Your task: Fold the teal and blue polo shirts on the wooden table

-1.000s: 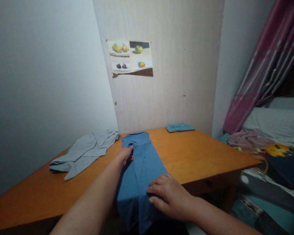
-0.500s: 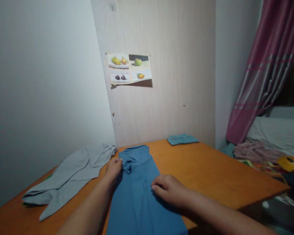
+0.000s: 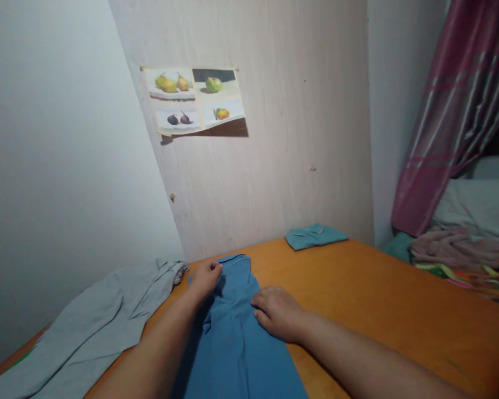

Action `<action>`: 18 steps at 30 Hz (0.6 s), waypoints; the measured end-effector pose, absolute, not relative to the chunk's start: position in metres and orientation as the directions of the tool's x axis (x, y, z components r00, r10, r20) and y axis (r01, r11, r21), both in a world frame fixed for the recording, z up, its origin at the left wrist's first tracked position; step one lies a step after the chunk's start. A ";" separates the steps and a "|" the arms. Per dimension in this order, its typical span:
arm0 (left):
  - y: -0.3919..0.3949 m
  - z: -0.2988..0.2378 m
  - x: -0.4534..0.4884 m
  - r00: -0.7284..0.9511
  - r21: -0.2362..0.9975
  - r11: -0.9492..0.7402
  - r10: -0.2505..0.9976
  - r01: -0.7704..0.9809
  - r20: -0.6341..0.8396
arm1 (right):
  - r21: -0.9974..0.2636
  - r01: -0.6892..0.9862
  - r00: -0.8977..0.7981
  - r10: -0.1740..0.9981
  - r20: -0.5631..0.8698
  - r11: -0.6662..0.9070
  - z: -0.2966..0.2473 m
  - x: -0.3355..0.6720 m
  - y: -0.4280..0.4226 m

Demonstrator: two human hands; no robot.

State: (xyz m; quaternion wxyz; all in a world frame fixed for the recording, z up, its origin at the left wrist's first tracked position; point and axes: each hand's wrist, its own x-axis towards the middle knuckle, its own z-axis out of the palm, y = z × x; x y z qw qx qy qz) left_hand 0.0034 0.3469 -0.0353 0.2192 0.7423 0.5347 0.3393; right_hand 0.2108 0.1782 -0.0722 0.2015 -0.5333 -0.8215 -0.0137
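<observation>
A long blue garment (image 3: pixel 237 332) lies lengthwise in front of me on the orange-brown table (image 3: pixel 357 310), running out of view at the bottom. My left hand (image 3: pixel 206 277) is closed in a pinch at its upper left part, with a fold of cloth raised beneath the fingers. Palm down, my right hand (image 3: pixel 279 313) rests on the garment's right edge, its fingers loosely bent over the cloth and holding nothing I can see. Creases run down the middle of the fabric.
A grey garment (image 3: pixel 95 316) is spread along the table's left side by the wall. At the back right lies a folded teal garment (image 3: pixel 316 236). Fruit pictures (image 3: pixel 195 102) hang on the wall. Past the table's right side are a pink curtain (image 3: pixel 428 149) and heaped cloths (image 3: pixel 453 249).
My left hand has moved right over the garment, lifting its left edge inward. My right hand has shifted slightly and lies flatter on the cloth. The view has turned and come closer.
</observation>
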 end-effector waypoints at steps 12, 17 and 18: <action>0.402 -0.046 0.077 0.430 0.599 -0.493 0.865 0.631 0.259 | -0.233 0.873 -0.330 0.870 0.367 0.429 -0.076 0.212 0.181; 0.405 -0.045 0.072 0.480 0.638 -0.449 0.866 0.625 0.139 | -0.249 0.870 -0.318 0.871 0.374 0.425 -0.077 0.212 0.182; 0.405 -0.043 0.070 0.504 0.656 -0.434 0.859 0.617 0.094 | -0.251 0.870 -0.319 0.872 0.372 0.425 -0.077 0.212 0.182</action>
